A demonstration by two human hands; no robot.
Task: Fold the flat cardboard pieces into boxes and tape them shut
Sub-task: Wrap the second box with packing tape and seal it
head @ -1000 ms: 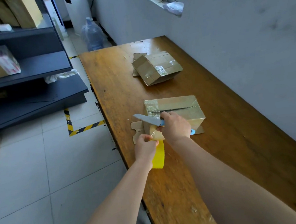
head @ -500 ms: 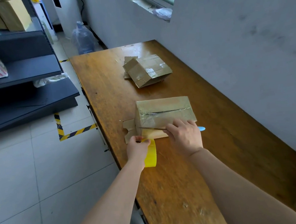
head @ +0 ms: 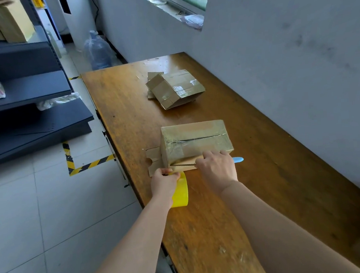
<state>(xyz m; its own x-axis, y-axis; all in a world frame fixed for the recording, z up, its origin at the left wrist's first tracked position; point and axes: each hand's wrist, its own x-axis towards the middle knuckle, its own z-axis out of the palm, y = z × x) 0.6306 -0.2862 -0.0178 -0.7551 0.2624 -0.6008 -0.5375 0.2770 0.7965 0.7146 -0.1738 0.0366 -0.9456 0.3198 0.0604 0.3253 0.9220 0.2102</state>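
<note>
A taped cardboard box (head: pixel 195 140) lies on the wooden table (head: pixel 266 172), on top of a flat cardboard piece (head: pixel 154 163). My left hand (head: pixel 163 183) grips a yellow tape roll (head: pixel 180 191) at the box's near left corner, with a strip of tape running up onto the box. My right hand (head: pixel 218 168) holds a knife with a blue handle (head: pixel 238 159); its blade (head: pixel 183 164) lies flat along the box's near lower edge, pointing left toward the tape.
A second taped box (head: pixel 175 88) sits farther back on the table over another flat piece. Dark metal shelves (head: pixel 23 89) with boxes stand at the left across a tiled floor. A grey wall runs along the table's right side. A water bottle (head: pixel 97 50) stands on the floor.
My right hand has lowered the knife from above the box to its near lower edge, blade against the tape. My left hand keeps hold of the roll; the camera view has shifted.
</note>
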